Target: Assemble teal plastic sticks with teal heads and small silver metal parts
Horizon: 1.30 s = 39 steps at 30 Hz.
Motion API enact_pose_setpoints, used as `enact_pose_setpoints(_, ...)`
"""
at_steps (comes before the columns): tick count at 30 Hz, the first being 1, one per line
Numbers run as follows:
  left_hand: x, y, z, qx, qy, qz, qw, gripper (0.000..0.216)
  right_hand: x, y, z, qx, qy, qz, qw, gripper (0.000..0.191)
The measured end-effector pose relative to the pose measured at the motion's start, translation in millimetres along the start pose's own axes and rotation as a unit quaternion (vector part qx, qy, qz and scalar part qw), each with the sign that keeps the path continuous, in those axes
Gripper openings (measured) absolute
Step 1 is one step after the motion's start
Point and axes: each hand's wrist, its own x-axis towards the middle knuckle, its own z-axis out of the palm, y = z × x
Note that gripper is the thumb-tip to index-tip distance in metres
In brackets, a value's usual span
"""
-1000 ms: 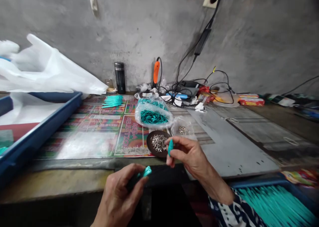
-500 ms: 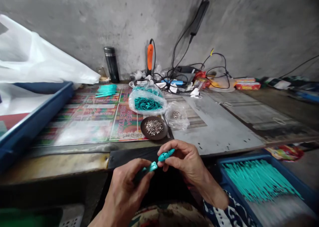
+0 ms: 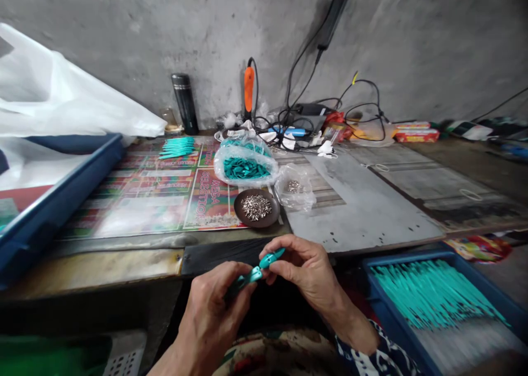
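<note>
"Turned and drawn inward, that's the leaf-shaped piece (image 3: 271, 259) in the right hand (image 3: 309, 271)! No longer upright and well apart as it is a second earlier, it slants down toward the pale teal strip (image 3: 250, 277) in the left hand (image 3: 214, 304)."

"And what does that change mean for the work?"

"Looks like a lining-up moment: the two ends come face to face between the hands. Whether they truly touch, nobody can tell from up here."

"How about the fingers?"

"Narrow on both sides! Left thumb and forefinger pinch the pale teal strip just behind its blunt tip; the right ones hold the leaf-shaped piece, its point angled up and away."

"Give the crowd a look at them!"

"Deeper teal and tapered, the leaf-shaped piece, with a small dark hole showing. Paler and slimmer, the strip, its rear lost in the grip. Both are held off the near edge of the table (image 3: 363, 211), this side of the dish (image 3: 274, 213) of metal bits (image 3: 256, 207)."
</note>
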Motion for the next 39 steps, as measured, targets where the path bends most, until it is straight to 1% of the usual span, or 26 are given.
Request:
enact_pose_setpoints(5,-4,-3,3,-0.006,0.012,0.002,1.000,0.010,-1,0,3,-0.013,0.016,0.012,1.000,0.018)
enact_pose_setpoints(8,-4,0,0,0.012,-0.001,0.013,1.000,0.011,-3,1,5,-0.023,0.029,0.017,0.999,0.019)
enact_pose_setpoints(11,-4,2,-1,0.029,0.001,0.024,0.999,0.013,-5,2,6,-0.028,0.031,0.019,0.999,0.021)
enact_pose_setpoints(18,-7,-5,3,0.084,0.020,0.053,0.995,0.015,-6,-2,10,-0.111,0.045,0.032,0.992,0.021)
enact_pose_setpoints(23,-11,-8,5,0.110,0.015,0.065,0.992,0.013,-6,0,10,-0.108,0.040,0.052,0.992,0.025)
enact_pose_setpoints(27,-12,-9,6,0.135,0.019,0.083,0.987,0.014,-6,2,9,-0.112,0.022,0.074,0.991,0.025)
enact_pose_setpoints(32,-13,-10,7,0.175,0.017,0.114,0.978,0.015,-4,3,5,-0.081,-0.026,0.119,0.989,0.030)
enact_pose_setpoints(36,-17,-12,11,0.194,0.010,0.121,0.973,0.017,-4,5,0,-0.072,-0.048,0.152,0.985,0.032)
enact_pose_setpoints(39,-21,-14,13,0.184,0.000,0.114,0.976,0.017,-5,6,-1,-0.078,-0.063,0.168,0.981,0.029)
